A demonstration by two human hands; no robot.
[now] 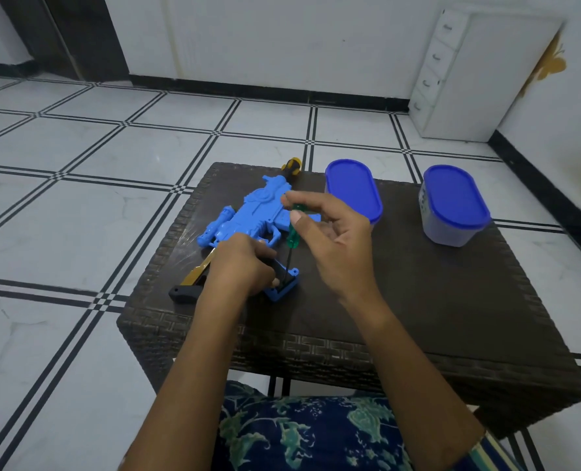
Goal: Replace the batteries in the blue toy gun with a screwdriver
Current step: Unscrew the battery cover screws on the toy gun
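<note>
Blue toy gun (248, 215), green-handled screwdriver (294, 229)

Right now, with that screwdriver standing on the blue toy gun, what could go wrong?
1. The right hand pinches only the top of the screwdriver handle, so the tip may well slip out of place.
2. The left hand grips the toy gun right beside that tip; a slip could jab that hand.
3. The gun lies near the left edge of the table, so a hard push might slide it off.

Lidded container (353, 193) is standing just right of blue toy gun (248, 217), second container (453, 205) farther right, both blocking; counter (418, 300) is lying open right-front of gun.
</note>
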